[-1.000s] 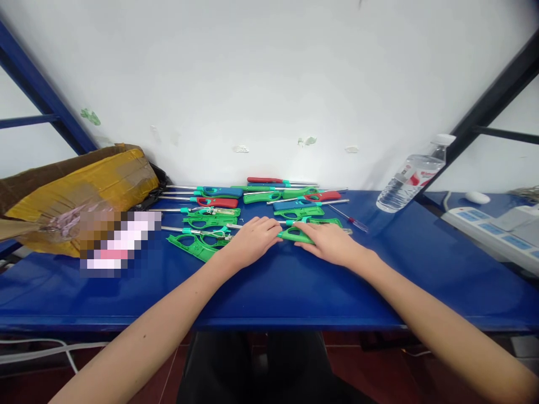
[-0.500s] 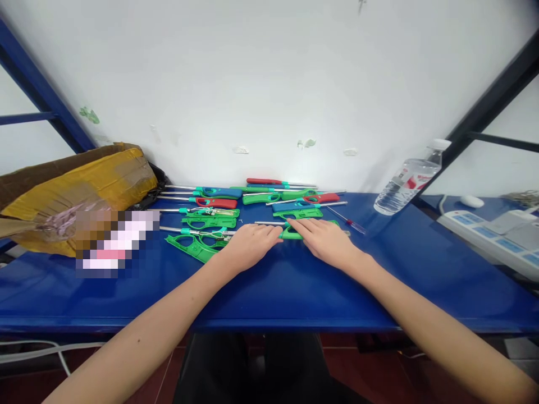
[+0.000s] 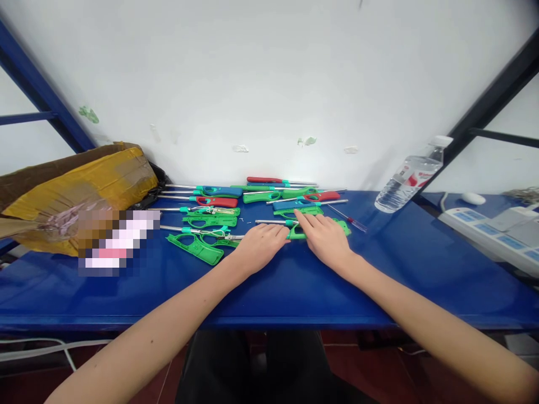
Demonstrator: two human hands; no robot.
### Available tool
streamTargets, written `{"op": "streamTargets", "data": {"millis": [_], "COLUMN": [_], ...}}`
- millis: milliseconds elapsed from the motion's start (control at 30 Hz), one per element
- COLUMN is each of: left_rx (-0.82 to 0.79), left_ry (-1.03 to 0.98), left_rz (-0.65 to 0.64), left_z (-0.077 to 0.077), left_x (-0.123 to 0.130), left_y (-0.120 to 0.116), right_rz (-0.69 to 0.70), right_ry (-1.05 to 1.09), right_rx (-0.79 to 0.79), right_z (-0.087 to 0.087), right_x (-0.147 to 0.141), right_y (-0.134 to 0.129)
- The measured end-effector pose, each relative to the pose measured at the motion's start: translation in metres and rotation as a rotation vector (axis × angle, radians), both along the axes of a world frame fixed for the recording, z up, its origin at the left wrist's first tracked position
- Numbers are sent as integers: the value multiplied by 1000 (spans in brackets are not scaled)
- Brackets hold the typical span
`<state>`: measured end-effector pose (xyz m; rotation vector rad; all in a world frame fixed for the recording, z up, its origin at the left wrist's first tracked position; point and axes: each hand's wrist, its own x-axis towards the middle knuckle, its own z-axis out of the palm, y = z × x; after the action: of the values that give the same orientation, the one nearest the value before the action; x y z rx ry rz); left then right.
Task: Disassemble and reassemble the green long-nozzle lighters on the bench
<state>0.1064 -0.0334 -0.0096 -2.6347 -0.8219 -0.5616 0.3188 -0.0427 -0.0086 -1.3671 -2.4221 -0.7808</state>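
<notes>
A long-necked green lighter lies crosswise before me, its metal barrel pointing left. My left hand has its fingers closed at the front of the handle, below the barrel. Over the rest of the handle is my right hand, fingers curled on it and the index finger straighter; the palm hides much of the body. Just left of my left hand lies an opened lighter with a green half-shell and its inner parts showing. Behind my right hand is another green shell.
Several assembled lighters, including a red one and a blue one, lie toward the wall. A screwdriver and a water bottle are right. A taped cardboard box stands left; a power strip lies far right.
My left hand has shifted slightly right along the lighter. The right hand's index finger has straightened upward, and the green handle's rear end shows more.
</notes>
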Motion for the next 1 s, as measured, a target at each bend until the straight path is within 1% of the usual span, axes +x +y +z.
{"op": "streamTargets", "data": {"millis": [133,267,367,433,500,533,567,633,667,733,833,1000], "left_rx": [-36,-100,-116,-103,-75,-62,-42,-1,20,47,36,20], "left_ry": [12,40,51,60,37,29,25,40,44,58,87,94], "left_rz": [-8,4,6,42,150,179,171,88,71,99,163,178], "left_z": [1,-1,0,2,6,8,9,11,11,11,12,17], "left_x": [1,2,-4,-12,-21,-24,-27,-28,-28,-27,-28,-28], "left_y": [0,-1,0,2,6,8,9,10,9,9,8,5], "right_rz": [63,113,141,124,50,21,12,38,53,62,37,32], "right_ry": [-2,33,50,73,118,129,127,106,93,83,89,74], "right_rx": [40,-9,-45,-65,-44,-31,-23,-14,-12,-9,-1,14], "right_z": [-3,-11,-15,-15,-14,-13,-13,-12,-11,-11,-11,-9], "right_x": [-1,0,8,19,32,37,41,43,42,38,36,34], "right_y": [5,11,15,19,22,23,24,25,24,23,23,21]}}
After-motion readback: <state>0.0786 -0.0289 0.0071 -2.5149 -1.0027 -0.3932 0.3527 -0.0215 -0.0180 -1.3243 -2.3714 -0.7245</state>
